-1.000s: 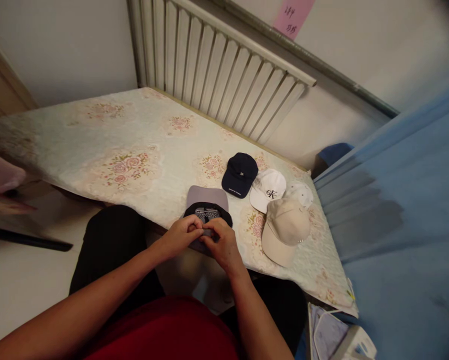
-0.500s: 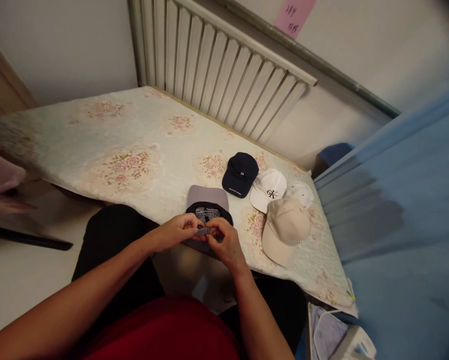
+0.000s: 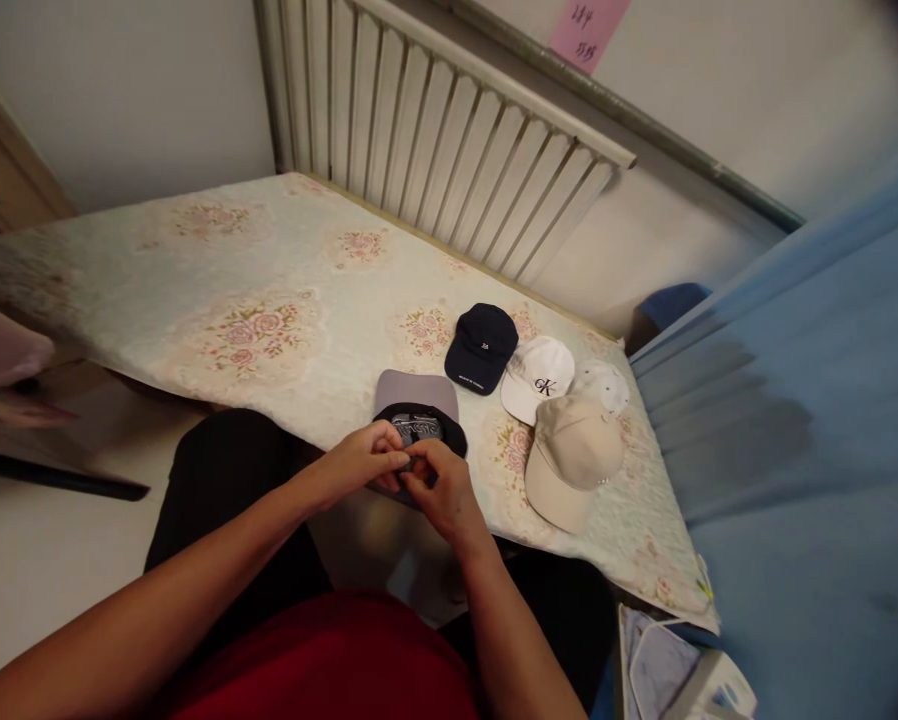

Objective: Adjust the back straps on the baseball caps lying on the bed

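A grey baseball cap [image 3: 417,390] lies upside down at the near edge of the bed, its brim pointing away from me and its dark inside showing. My left hand [image 3: 370,455] and my right hand [image 3: 440,480] meet at its near side, over the back strap. Both are closed in a pinch, thumbs and fingertips almost touching. The fingers largely cover the strap. Beyond the cap, to the right, sit a navy cap [image 3: 482,345], a white cap with black letters [image 3: 540,375], another white cap [image 3: 603,385] and a beige cap [image 3: 575,455].
The caps rest on a bed with a floral cover [image 3: 314,250]. A white radiator [image 3: 434,130] runs along the wall behind it. On the right hangs a blue curtain [image 3: 809,430]; below it stands a white object [image 3: 719,685] beside the bed. My knees are under the near edge.
My fingers have drawn closer together over the grey cap's strap, hiding the piece that showed between them. The other caps have stayed in place.
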Demonstrator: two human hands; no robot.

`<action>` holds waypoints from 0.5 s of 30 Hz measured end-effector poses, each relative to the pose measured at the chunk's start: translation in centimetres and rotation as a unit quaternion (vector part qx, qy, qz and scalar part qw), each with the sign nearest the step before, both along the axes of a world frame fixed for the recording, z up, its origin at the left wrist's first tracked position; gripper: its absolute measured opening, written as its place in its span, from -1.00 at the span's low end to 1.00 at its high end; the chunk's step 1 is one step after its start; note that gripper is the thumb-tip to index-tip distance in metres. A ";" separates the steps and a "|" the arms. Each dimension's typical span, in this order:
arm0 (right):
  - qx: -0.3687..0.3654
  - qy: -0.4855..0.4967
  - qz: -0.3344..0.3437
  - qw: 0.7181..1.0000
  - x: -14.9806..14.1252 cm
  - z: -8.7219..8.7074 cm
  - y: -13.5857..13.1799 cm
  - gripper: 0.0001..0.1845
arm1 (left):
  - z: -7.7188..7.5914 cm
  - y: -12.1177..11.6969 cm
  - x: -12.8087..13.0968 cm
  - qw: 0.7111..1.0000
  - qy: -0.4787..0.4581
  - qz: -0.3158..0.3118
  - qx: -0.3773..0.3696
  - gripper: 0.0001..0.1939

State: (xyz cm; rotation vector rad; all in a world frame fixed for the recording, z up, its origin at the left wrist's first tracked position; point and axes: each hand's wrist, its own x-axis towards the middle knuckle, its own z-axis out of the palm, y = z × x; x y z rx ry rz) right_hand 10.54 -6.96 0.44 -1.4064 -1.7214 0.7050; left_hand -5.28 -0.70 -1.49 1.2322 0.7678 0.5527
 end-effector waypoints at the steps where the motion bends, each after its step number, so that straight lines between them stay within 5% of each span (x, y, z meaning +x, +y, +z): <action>1: -0.004 -0.001 0.000 1.000 0.0 -0.1 0.0 -0.78 | 0.0 0.0 0.1 1.000 0.006 0.003 0.003 -0.75; 7: 0.004 -0.055 -0.019 0.998 1.3 -0.7 0.1 -0.63 | -0.3 0.1 -0.2 1.000 0.012 0.024 0.004 -0.83; 15: 0.025 -0.137 0.010 0.990 1.5 -1.5 0.5 -0.77 | -0.9 0.3 -0.4 1.000 -0.016 0.002 0.012 -0.82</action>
